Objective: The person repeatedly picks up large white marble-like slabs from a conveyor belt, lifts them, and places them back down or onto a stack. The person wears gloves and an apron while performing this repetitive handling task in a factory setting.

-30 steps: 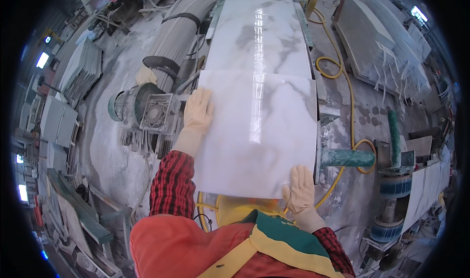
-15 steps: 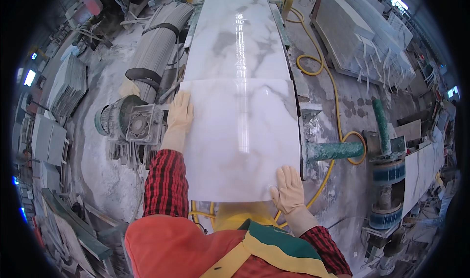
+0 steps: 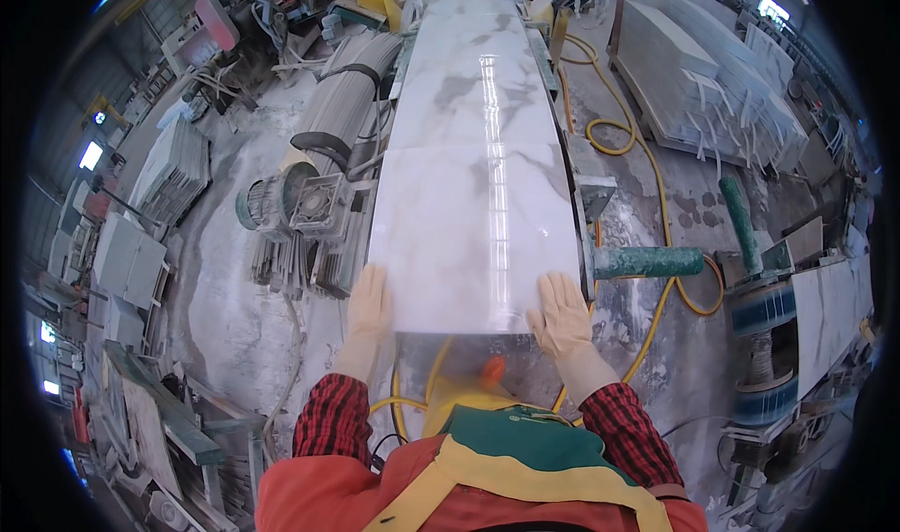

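A glossy white stone slab (image 3: pixel 441 241) with faint grey veining lies flat in front of me, its near edge toward my body. Its far edge meets a second veined slab (image 3: pixel 464 73) along a thin seam. My left hand (image 3: pixel 371 305), in a cream rubber glove, rests at the near left corner with fingers stretched forward. At the near right corner my right hand (image 3: pixel 562 314), gloved alike, lies with its fingers extended on the slab's edge. Neither hand is closed around anything. What supports the slabs is mostly hidden under them.
Left of the slabs stand a dusty motor (image 3: pixel 267 202) and a strapped bundle of strips (image 3: pixel 347 101). On the right are a green roller (image 3: pixel 647 262), a yellow hose (image 3: pixel 667 213) on the floor and stacked slabs (image 3: pixel 656 73). Blue-banded rollers (image 3: pixel 764 312) stand farther right.
The near slab has moved away from me, closing up to the far slab. My left hand has come back from its far left side to the near corner; my right hand has moved slightly forward.
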`<move>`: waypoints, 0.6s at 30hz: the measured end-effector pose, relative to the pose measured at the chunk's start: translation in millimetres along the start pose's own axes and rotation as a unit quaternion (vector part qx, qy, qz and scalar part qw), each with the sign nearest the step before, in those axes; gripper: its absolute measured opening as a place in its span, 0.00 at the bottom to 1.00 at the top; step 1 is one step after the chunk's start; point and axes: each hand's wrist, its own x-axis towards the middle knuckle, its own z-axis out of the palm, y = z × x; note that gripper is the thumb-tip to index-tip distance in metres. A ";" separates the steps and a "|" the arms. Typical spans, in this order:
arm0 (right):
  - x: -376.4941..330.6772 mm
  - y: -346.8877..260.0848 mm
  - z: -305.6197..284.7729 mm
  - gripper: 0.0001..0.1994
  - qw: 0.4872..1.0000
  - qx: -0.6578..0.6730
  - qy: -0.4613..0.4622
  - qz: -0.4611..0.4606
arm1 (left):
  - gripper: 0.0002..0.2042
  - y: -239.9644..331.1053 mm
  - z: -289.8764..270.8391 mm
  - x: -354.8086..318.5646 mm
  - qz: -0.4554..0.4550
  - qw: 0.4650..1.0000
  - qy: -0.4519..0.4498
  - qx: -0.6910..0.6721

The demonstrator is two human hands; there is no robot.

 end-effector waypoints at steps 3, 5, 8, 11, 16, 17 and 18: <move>-7.3 0.2 1.9 0.32 1.000 0.006 -0.002 0.005 | 0.25 8.4 -17.0 -47.8 0.009 1.000 0.002 -0.013; -14.3 1.6 -1.9 0.32 1.000 0.005 -0.010 0.010 | 0.25 12.6 -26.8 -74.3 0.017 1.000 0.001 -0.017; -21.5 -1.7 -14.9 0.31 1.000 0.023 -0.019 0.009 | 0.25 20.8 -43.3 -98.7 0.018 0.999 -0.010 -0.026; -31.0 -2.5 -15.8 0.31 0.999 0.031 -0.020 0.030 | 0.24 27.5 -65.4 -106.4 0.030 0.999 -0.031 -0.033; -56.8 3.4 -5.2 0.31 0.997 0.031 0.043 0.058 | 0.15 65.1 -119.9 -63.4 -0.022 0.989 -0.145 0.003; -60.3 2.8 -6.9 0.31 0.997 0.035 0.038 0.059 | 0.13 56.8 -111.7 -59.6 0.011 0.993 -0.117 -0.015; -64.6 1.0 -6.0 0.31 0.996 0.038 0.039 0.064 | 0.12 41.7 -98.6 -58.5 0.041 0.995 -0.088 -0.034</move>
